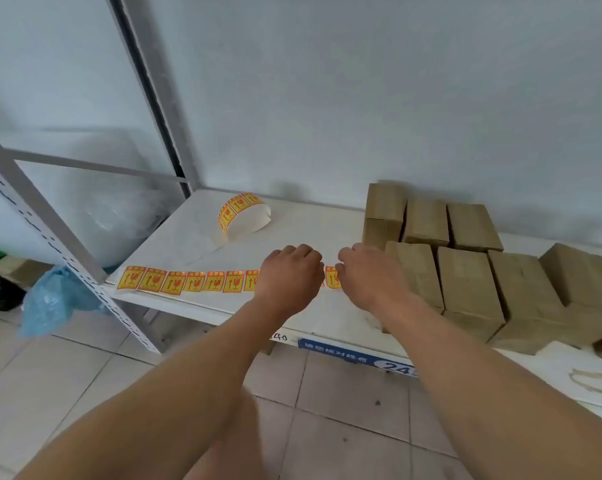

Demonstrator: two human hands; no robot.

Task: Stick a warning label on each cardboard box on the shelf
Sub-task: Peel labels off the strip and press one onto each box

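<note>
left hand (289,275) curled over the label strip (185,280), hiding labels; right hand (365,271) pinches one label (331,276).

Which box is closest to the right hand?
The front-row box at the left end of the group; the right hand overlaps its left edge, while the others sit farther right or behind.

Pretty bare storeroom corner here. The plain pale blue-white painted wall (361,81) fills the whole back, lit soft and even, just faint shadows along its base. The floor is light beige square tiles with dark grout lines (327,445). A grey metal slotted shelving upright (67,258) slants down at the left, with a second grey post (161,109) further back at the corner. Behind the frame there's a cloudy clear plastic bundle (112,216) and a crumpled light blue plastic bag (53,299) on the floor.
</note>
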